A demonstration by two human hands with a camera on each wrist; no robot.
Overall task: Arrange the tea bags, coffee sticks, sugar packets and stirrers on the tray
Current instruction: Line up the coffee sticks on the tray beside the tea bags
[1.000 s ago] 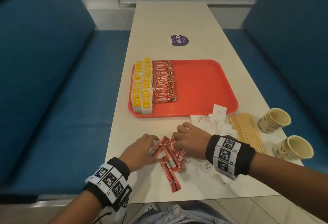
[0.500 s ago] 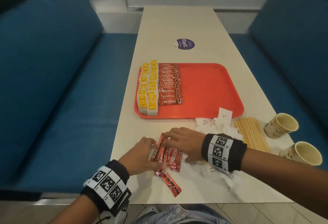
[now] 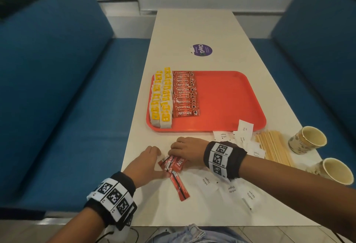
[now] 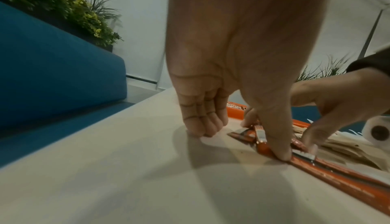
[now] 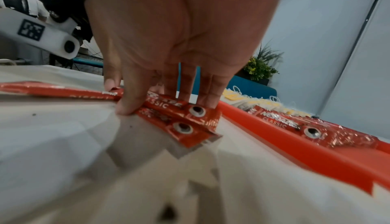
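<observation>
Scattered Nescafé sticks [image 3: 173,162] have been swept into one bundle on the worktop [image 3: 194,212], just short of the tray [image 3: 231,100]. Right hand [image 3: 187,151] pinches it while left hand [image 3: 143,165] thumb steadies a stick; square the ends before lifting, I'd say.

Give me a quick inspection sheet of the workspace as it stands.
Surface: long white table, purple round sticker.
Job's things: red plastic tray holds yellow tea bags and red coffee sticks; white sugar packets and wooden stirrers lie off it.
Clutter: two paper cups.
Grippers: right hand pinches loose coffee sticks; left hand, thumb pressing one stick.
Cables: nothing seen.
Surroundings: blue benches, plants.
</observation>
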